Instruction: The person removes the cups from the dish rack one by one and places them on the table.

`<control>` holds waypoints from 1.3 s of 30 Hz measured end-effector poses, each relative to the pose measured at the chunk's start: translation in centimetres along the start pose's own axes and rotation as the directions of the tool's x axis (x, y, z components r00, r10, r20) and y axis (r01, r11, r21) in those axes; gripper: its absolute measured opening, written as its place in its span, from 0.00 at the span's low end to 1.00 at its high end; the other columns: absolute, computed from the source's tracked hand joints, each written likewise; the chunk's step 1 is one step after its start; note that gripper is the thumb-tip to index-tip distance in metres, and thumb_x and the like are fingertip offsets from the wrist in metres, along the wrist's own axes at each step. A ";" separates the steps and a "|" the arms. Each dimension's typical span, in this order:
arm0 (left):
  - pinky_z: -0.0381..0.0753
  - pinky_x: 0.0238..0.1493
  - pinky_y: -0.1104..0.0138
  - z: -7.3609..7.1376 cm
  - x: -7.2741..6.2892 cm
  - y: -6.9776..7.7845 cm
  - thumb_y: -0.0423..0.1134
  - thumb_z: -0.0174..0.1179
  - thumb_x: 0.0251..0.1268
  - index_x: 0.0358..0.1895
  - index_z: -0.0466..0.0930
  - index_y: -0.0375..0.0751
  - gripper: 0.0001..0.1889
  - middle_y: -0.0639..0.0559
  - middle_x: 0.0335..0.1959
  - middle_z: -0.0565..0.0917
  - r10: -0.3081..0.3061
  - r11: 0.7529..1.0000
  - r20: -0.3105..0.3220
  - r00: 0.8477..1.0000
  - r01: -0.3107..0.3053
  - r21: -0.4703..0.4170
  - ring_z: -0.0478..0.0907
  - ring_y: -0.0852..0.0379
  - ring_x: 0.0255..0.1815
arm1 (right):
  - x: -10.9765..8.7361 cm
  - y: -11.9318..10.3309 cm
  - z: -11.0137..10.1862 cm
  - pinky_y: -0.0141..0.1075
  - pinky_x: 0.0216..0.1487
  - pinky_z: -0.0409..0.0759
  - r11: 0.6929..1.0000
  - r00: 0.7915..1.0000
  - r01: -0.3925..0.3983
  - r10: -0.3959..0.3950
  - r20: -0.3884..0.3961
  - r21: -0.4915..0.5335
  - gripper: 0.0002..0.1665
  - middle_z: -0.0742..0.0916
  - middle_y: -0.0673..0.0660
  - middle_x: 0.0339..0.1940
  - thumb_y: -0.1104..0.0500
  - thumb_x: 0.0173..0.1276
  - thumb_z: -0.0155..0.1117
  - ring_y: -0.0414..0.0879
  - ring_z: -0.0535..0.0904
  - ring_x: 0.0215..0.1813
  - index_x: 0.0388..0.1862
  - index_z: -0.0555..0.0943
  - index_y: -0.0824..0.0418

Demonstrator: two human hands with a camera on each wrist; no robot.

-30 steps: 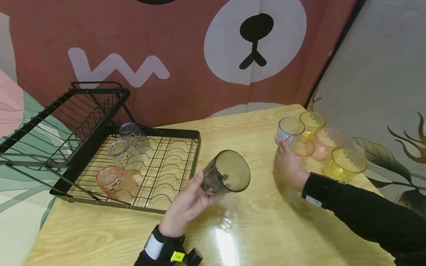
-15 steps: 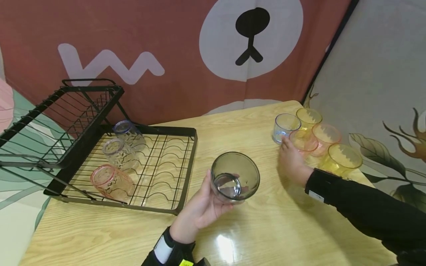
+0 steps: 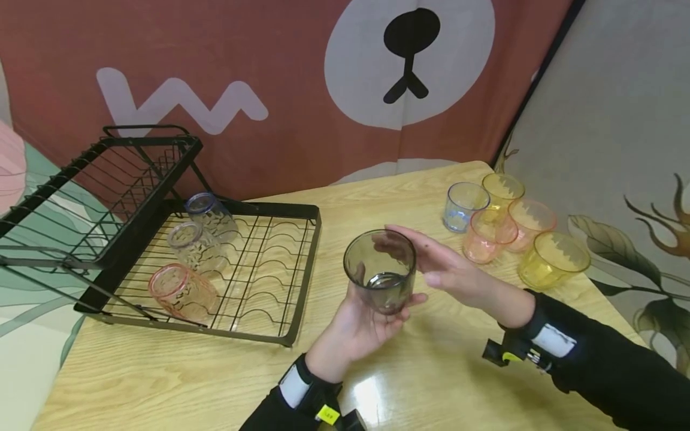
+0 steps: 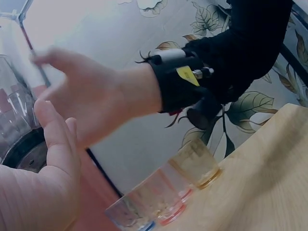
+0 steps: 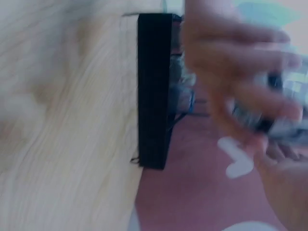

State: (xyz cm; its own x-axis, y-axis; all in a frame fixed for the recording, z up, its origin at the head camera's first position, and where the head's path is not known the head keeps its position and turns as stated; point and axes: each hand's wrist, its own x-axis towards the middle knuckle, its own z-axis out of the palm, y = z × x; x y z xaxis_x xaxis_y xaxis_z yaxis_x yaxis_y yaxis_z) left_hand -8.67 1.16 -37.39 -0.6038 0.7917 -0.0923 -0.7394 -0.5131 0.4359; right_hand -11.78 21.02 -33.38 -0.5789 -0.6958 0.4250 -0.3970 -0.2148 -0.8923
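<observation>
A smoky grey drinking glass (image 3: 380, 269) is held above the table, its mouth tilted up toward the head camera. My left hand (image 3: 358, 335) grips it from below, around its lower part. On the far right side of the same glass is my right hand (image 3: 458, 272), its fingers extended behind the rim and partly seen through the wall. Whether those fingers touch the glass cannot be told. In the left wrist view the right hand (image 4: 96, 101) is blurred beside the dark glass base (image 4: 29, 154). Motion also blurs the hands in the right wrist view.
A black two-tier dish rack (image 3: 304, 281) stands left, with a blue-rimmed glass (image 3: 212, 215), a clear glass (image 3: 199, 248) and a pink-rimmed glass (image 3: 185, 293) tilted in its lower tier. At right stand a blue glass (image 3: 465, 209) and several pink and yellow glasses (image 3: 552, 263).
My right hand has left the glasses on the right and come over to the smoky glass. The left hand has shifted slightly right, and the glass's tilt has changed.
</observation>
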 end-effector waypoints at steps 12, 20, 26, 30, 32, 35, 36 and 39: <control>0.83 0.39 0.72 0.3 0.5 -0.7 0.72 0.36 0.69 0.41 0.81 0.46 0.35 0.55 0.28 0.86 -0.011 0.996 -0.022 1.000 0.013 0.085 0.83 0.63 0.31 | 1.0 -0.9 1.8 0.34 0.67 0.67 0.995 0.992 -0.042 0.031 -0.121 -0.091 0.60 0.76 0.53 0.67 0.44 0.55 0.76 0.45 0.69 0.68 0.73 0.54 0.71; 0.84 0.48 0.62 -0.7 -0.7 1.2 0.64 0.27 0.76 0.62 0.69 0.31 0.39 0.49 0.39 0.87 0.052 0.909 -0.048 0.997 -0.027 0.415 0.85 0.57 0.38 | 0.1 -0.8 1.8 0.35 0.67 0.68 0.995 0.978 0.082 -0.070 -0.196 0.052 0.51 0.74 0.53 0.66 0.54 0.56 0.77 0.46 0.70 0.67 0.72 0.59 0.63; 0.81 0.54 0.57 -2.2 -4.7 6.0 0.57 0.32 0.79 0.67 0.55 0.17 0.39 0.34 0.55 0.80 0.184 0.772 -0.043 0.982 -0.118 0.624 0.84 0.52 0.47 | -1.2 0.0 0.1 0.38 0.69 0.66 0.936 0.907 0.282 -0.189 -0.377 0.210 0.43 0.74 0.63 0.66 0.73 0.57 0.69 0.54 0.69 0.67 0.70 0.61 0.69; 0.81 0.53 0.60 -3.2 -8.4 10.1 0.56 0.30 0.80 0.66 0.55 0.15 0.39 0.42 0.52 0.83 0.320 0.650 -0.021 0.947 -0.204 0.732 0.83 0.52 0.50 | -3.0 0.4 -1.0 0.37 0.66 0.69 0.917 0.822 0.329 -0.162 -0.546 0.223 0.40 0.76 0.63 0.63 0.84 0.54 0.62 0.53 0.72 0.64 0.66 0.64 0.70; 0.81 0.53 0.63 -3.5 -10.3 12.1 0.55 0.28 0.80 0.65 0.57 0.15 0.38 0.41 0.53 0.82 0.414 0.518 -0.021 0.910 -0.217 0.827 0.82 0.53 0.52 | -4.1 0.6 -1.4 0.36 0.64 0.72 0.921 0.766 0.329 -0.131 -0.630 0.208 0.39 0.78 0.62 0.60 0.86 0.52 0.60 0.52 0.74 0.62 0.64 0.67 0.69; 0.79 0.54 0.69 -3.8 -13.0 15.0 0.53 0.31 0.80 0.64 0.61 0.17 0.35 0.33 0.57 0.78 0.580 0.233 -0.056 0.813 -0.099 0.967 0.80 0.53 0.55 | -5.8 0.8 -1.7 0.34 0.62 0.73 0.936 0.677 0.305 -0.085 -0.731 0.175 0.37 0.79 0.60 0.57 0.88 0.51 0.58 0.50 0.74 0.60 0.61 0.68 0.69; 0.80 0.53 0.68 -3.8 -13.8 15.8 0.53 0.33 0.80 0.64 0.63 0.19 0.34 0.31 0.57 0.77 0.642 0.117 -0.076 0.763 0.000 0.993 0.79 0.51 0.55 | -6.4 0.8 -1.8 0.34 0.62 0.74 0.939 0.648 0.296 -0.065 -0.759 0.172 0.38 0.79 0.60 0.57 0.88 0.51 0.57 0.50 0.74 0.60 0.61 0.68 0.69; 0.80 0.52 0.56 -4.4 -15.6 17.7 0.53 0.41 0.78 0.65 0.68 0.26 0.31 0.28 0.59 0.74 0.770 -0.112 -0.131 0.625 0.334 0.936 0.76 0.39 0.55 | -8.2 1.1 -1.7 0.31 0.61 0.73 0.959 0.570 0.235 -0.001 -0.822 0.162 0.36 0.79 0.57 0.57 0.88 0.54 0.55 0.48 0.72 0.60 0.61 0.66 0.67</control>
State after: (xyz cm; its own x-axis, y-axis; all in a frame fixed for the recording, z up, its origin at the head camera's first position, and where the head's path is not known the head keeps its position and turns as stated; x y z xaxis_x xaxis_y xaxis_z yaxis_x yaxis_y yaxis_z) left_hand -13.60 -21.75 -32.20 -0.9855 0.0561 0.1604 0.1594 0.6319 0.7585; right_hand -8.66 27.65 -37.63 -0.9148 0.1668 0.3677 -0.4011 -0.4799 -0.7803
